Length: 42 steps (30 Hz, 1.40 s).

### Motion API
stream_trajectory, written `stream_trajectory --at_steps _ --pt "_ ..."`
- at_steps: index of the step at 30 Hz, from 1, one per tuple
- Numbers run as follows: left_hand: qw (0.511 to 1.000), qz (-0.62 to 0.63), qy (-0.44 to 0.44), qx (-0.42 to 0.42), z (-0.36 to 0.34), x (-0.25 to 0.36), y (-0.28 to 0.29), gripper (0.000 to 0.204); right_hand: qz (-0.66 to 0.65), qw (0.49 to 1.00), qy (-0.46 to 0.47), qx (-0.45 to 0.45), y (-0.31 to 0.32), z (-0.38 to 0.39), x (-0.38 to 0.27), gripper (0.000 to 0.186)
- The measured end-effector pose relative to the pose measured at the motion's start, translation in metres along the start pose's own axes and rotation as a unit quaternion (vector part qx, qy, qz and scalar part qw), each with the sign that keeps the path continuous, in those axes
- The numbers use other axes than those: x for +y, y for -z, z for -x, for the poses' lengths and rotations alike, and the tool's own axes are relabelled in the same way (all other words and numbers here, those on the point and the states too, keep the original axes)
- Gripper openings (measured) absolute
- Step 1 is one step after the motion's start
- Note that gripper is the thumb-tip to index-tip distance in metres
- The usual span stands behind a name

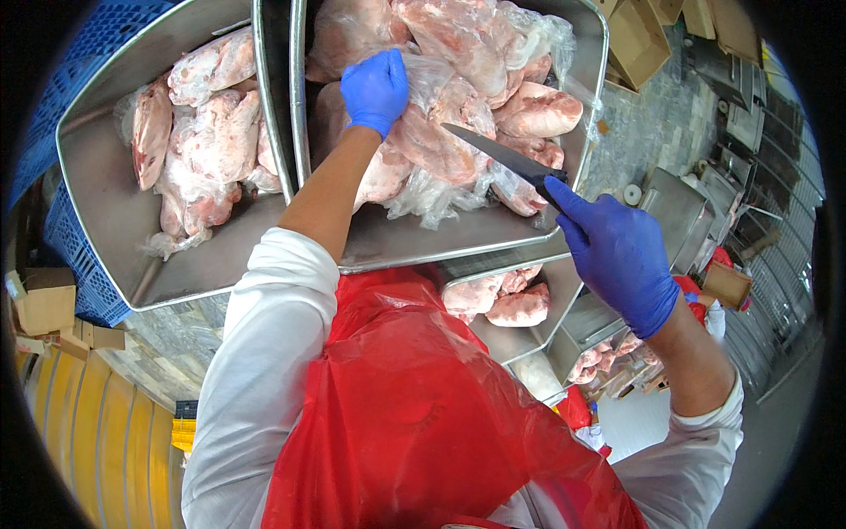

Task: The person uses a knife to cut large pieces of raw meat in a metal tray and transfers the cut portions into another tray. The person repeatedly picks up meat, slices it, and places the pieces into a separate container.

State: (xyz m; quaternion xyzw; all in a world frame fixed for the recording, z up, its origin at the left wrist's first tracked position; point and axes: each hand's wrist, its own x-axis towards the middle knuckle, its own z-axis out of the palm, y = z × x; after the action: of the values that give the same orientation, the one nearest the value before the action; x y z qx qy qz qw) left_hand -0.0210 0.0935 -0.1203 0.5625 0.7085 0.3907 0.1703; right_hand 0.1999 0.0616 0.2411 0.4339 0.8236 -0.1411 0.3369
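Note:
My left hand (376,92), in a blue glove, is closed on clear plastic wrap (427,78) over pale pink pieces of meat. These pieces (438,145) fill a deep steel bin (441,247) in front of me, several of them wrapped in plastic. My right hand (619,256), gloved too, grips a knife (502,159) with its fingers round the handle. One finger stretches along the knife toward the blade. The blade points left and away over the meat, its tip near the middle of the pile. Whether it touches the meat I cannot tell.
A second steel bin (97,176) with more wrapped meat stands at the left. Blue crates (79,256) and cardboard boxes (48,300) lie beyond it. More meat (518,307) sits in a steel bin below my right arm. Open cartons (636,44) stand far right, and other people work at the right.

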Motion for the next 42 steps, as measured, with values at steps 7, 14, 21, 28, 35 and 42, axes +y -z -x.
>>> stream_trajectory --at_steps 7,14,21,28,35,42 --pt "0.999 -0.028 -0.003 -0.016 0.001 -0.001 0.001 0.037 0.022 0.999 0.029 -0.001 0.008 -0.012 0.002 0.044" --pt "1.0 -0.025 -0.013 -0.004 0.001 0.001 0.001 0.036 0.056 0.996 0.023 -0.066 0.021 -0.02 -0.007 0.057" --pt "0.999 -0.036 -0.021 -0.004 0.002 0.0 -0.001 0.035 0.052 0.997 0.042 -0.047 0.026 -0.021 -0.016 0.067" --pt "1.0 -0.021 -0.021 0.003 0.003 -0.001 -0.001 0.032 0.048 0.995 0.025 -0.082 0.02 -0.023 -0.016 0.072" --pt "0.999 -0.024 -0.027 0.009 0.002 0.002 0.0 0.032 0.03 0.994 0.01 -0.102 0.018 -0.027 -0.014 0.07" --pt "0.999 -0.04 -0.033 0.003 0.002 0.0 -0.001 0.031 0.004 0.993 0.001 -0.116 0.02 -0.031 -0.011 0.071"
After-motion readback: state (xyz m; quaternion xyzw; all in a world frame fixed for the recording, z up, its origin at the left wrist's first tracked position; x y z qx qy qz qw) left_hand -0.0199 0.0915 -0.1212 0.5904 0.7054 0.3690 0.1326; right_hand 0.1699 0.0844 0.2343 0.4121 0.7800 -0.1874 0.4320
